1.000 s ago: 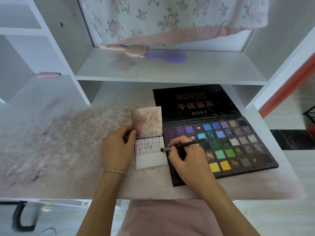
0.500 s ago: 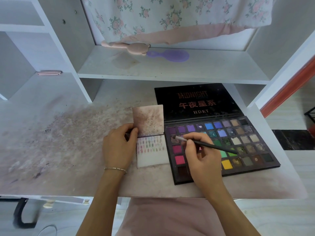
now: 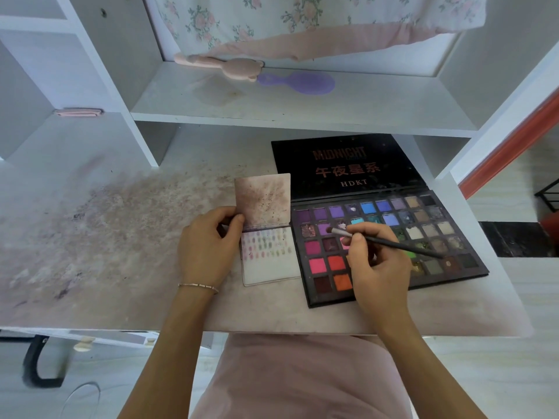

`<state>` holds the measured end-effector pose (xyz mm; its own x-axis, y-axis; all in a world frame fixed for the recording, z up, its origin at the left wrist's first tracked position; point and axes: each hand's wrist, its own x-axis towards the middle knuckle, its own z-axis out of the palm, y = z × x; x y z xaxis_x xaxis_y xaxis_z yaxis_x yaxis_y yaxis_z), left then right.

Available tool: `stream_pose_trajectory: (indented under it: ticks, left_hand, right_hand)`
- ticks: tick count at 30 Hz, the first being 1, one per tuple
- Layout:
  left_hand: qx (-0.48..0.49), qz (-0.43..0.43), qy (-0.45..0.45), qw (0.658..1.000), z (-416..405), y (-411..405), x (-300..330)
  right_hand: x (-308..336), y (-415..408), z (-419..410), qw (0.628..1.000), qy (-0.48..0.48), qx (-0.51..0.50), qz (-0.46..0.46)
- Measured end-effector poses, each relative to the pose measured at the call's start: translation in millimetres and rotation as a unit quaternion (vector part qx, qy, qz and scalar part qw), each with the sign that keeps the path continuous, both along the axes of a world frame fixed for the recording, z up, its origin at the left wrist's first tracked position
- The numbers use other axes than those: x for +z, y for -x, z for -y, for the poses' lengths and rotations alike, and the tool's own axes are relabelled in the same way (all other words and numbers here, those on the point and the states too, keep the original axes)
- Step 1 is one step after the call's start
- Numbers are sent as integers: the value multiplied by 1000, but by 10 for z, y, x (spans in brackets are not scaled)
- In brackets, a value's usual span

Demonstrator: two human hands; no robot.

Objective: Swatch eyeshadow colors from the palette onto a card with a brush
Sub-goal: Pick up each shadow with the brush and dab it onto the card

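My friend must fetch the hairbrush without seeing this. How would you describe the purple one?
Look on the white shelf above the desk, under the floral fabric. The purple hairbrush lies flat there, touching the pink brush; it alone is lilac with an oval head.

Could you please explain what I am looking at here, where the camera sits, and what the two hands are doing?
There is no machine: a person wears a wide-angle camera on the head, looking down at their own hands over a powder-stained desk. An open eyeshadow palette lies on the right, its black lid folded back. Beside it is a small folded card with rows of colour dabs. The left hand pinches the card's left edge near the fold. The right hand holds a thin black brush, its tip at a purple pan in the palette. Two hairbrushes lie on the shelf above.
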<state>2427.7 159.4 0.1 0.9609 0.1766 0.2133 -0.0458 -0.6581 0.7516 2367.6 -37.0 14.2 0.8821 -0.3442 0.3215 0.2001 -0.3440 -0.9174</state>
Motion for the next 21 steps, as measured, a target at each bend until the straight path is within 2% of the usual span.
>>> stream_pose_trajectory:
  ticks: [10,15,21]
  left_hand:
    - [-16,-2,-4,1000,3,25,16]
    - [-13,-1,-11,1000,5,10,5]
    - [-10,-4,-14,1000,6,3,-5]
  right_hand:
    - [-1,98,132,996,56,76,4]
    - [-31,227,162,993,43,104,-27]
    - [-25,281,231,985,88,144,-39]
